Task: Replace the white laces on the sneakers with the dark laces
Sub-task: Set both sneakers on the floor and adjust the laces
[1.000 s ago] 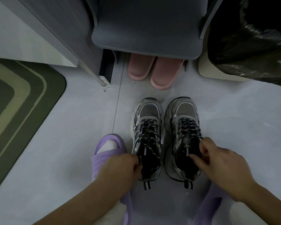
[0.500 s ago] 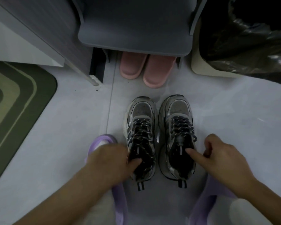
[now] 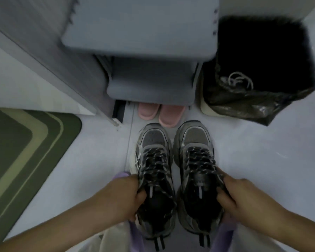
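Head view: left hand (image 3: 120, 199), right hand (image 3: 247, 199) now around the sneakers (image 3: 154, 140).

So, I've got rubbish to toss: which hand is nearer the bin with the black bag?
Right. The right hand grips the right sneaker, below and left of the bin; the left hand grips the left sneaker, farther to the left.

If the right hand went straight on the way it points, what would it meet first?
The right hand grips the right sneaker at its collar, so that shoe is first; past it, probably the left sneaker, though depth is unclear.
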Action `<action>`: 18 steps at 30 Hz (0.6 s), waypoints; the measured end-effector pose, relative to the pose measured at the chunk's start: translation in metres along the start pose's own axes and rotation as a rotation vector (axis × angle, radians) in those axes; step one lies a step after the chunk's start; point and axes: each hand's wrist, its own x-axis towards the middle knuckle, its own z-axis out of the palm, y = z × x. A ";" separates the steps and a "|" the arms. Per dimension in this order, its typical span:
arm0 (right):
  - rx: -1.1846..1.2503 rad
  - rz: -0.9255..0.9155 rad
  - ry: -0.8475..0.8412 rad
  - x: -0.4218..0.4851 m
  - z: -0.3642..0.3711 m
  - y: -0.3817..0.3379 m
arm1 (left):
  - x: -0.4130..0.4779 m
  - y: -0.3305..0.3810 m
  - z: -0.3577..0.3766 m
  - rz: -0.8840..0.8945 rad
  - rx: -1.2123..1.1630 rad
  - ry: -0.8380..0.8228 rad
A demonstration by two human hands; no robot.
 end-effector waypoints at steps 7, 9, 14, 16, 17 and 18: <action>0.003 -0.171 0.174 -0.095 -0.141 -0.095 | -0.134 0.061 -0.131 0.046 0.081 0.186; 0.152 -0.186 0.263 -0.102 -0.172 -0.109 | -0.157 0.070 -0.168 0.010 -0.039 0.231; 0.296 -0.153 0.476 -0.058 -0.231 -0.146 | -0.132 0.080 -0.260 -0.134 0.080 0.588; 0.326 -0.146 0.480 -0.028 -0.248 -0.160 | -0.099 0.080 -0.293 -0.170 0.092 0.655; 0.314 -0.142 0.482 -0.014 -0.256 -0.166 | -0.083 0.080 -0.307 -0.193 0.090 0.683; 0.296 -0.142 0.478 0.000 -0.263 -0.171 | -0.069 0.080 -0.319 -0.221 0.084 0.706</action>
